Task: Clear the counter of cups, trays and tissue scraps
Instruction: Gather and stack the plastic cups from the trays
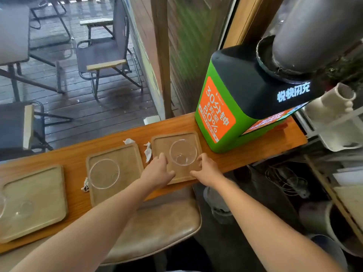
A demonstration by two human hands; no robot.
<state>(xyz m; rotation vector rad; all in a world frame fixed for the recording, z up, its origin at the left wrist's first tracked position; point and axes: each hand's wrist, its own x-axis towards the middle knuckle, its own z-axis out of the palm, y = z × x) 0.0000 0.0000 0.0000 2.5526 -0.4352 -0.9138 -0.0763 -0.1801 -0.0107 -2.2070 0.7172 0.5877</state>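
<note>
Three wooden trays lie along the orange wooden counter [255, 154]. The right tray [163, 142] carries a clear plastic cup [183, 152]. My left hand [158, 170] grips its near left edge and my right hand [206, 169] grips its near right corner. The middle tray [127, 160] holds a second clear cup [104, 173]. The left tray [39, 193] has a clear cup [2, 205] at the frame's edge. Tissue scraps lie between the trays: one [148, 152] beside my left hand, one [128, 141] behind the middle tray, one [85, 185] at its left edge.
A green and orange charging station [225, 107] stands on the counter right of the tray. A brown stool seat [157, 228] sits under the counter's near edge. Shelves with white ware and cables fill the right side. Folding chairs stand on the deck beyond.
</note>
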